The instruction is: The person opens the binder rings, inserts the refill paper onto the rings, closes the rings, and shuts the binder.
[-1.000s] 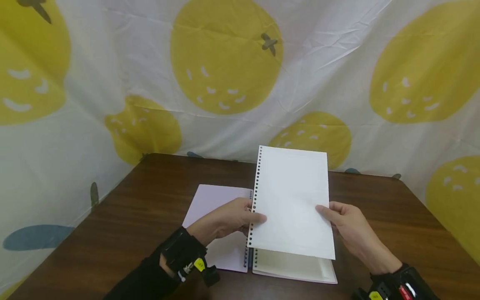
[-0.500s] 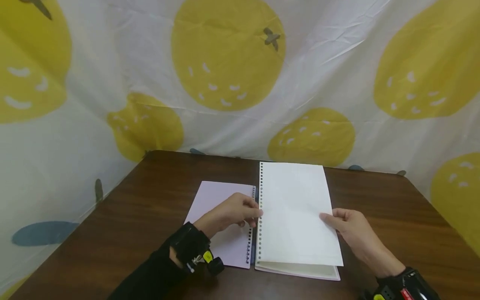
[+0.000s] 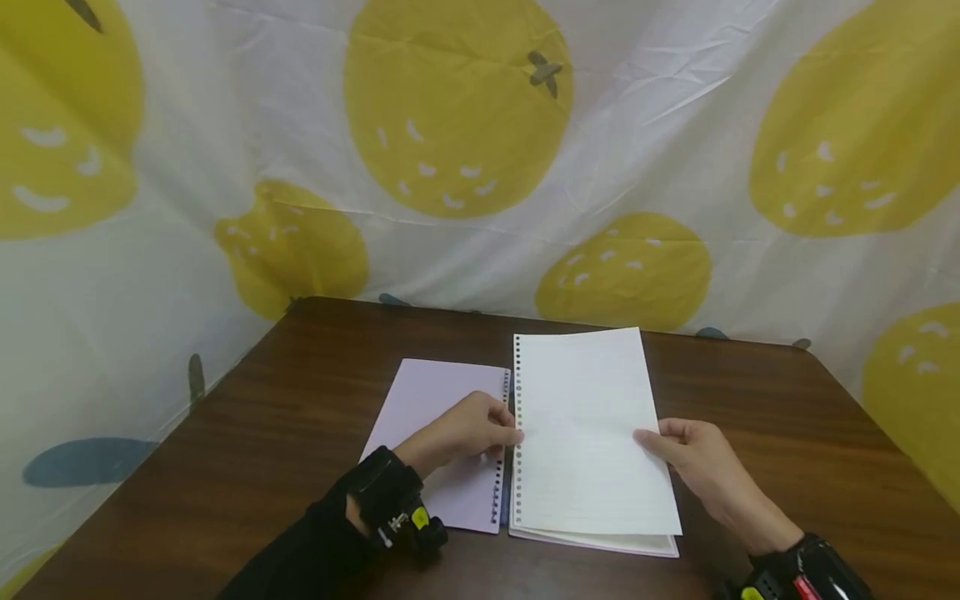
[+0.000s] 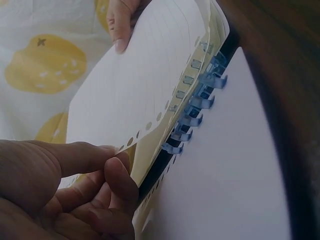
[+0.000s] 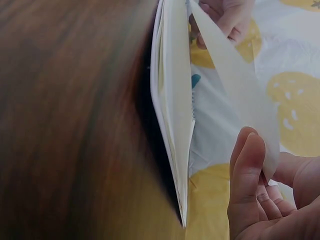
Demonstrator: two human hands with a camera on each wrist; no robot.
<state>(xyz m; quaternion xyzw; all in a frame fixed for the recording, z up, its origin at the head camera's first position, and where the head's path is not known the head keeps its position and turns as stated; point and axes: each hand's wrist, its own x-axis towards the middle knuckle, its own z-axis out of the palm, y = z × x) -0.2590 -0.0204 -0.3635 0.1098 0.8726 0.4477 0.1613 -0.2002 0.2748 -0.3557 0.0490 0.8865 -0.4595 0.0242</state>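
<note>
A loose white ruled sheet (image 3: 581,433) with a row of punched holes is held just above the right-hand pages (image 3: 660,546) of an open ring notebook. My left hand (image 3: 474,425) pinches its holed edge between thumb and fingers, close to the binding. At the opposite edge, my right hand (image 3: 701,458) pinches the sheet with the thumb on top. The notebook's lilac-white left side (image 3: 423,404) lies flat. In the left wrist view, several blue binder rings (image 4: 202,102) stand unfastened, with the sheet's holes apart from the nearer ones. Most of the pages below are hidden.
The notebook rests on a dark brown wooden table (image 3: 322,375). Behind and to the left hangs a white cloth (image 3: 450,258) with yellow fruit prints. Black wrist cameras (image 3: 386,492) are strapped over the dark sleeves.
The sheet has come down from a raised, tilted pose to just over the right-hand pages. My left hand has moved its grip to the very edge of the holes.
</note>
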